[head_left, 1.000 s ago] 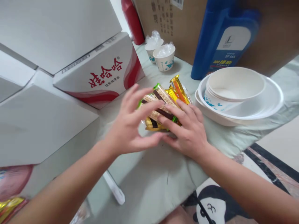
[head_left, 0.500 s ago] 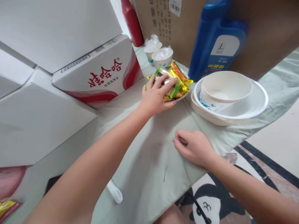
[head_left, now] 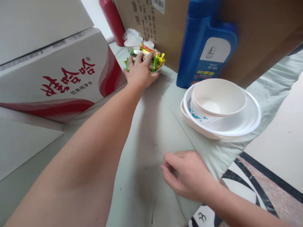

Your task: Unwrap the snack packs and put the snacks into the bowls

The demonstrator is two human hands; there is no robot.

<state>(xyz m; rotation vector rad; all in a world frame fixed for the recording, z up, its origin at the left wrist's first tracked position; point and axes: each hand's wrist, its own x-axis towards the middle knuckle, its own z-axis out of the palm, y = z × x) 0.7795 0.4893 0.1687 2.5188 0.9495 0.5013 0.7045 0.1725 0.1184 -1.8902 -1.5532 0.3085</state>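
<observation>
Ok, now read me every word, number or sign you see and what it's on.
"娃哈哈®": white-and-red box.
"饮用纯净水": same box, underneath.
"SF MA": blue bottle; its other print is too blurred.
Brown carton: printing and barcode sticker, too blurred to read.

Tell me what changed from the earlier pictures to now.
The snacks have moved away from the person, close in front of the cups, the left hand over them. The right hand has come off them and drawn back, curled. The blue bottle and the bowls stayed put.
</observation>
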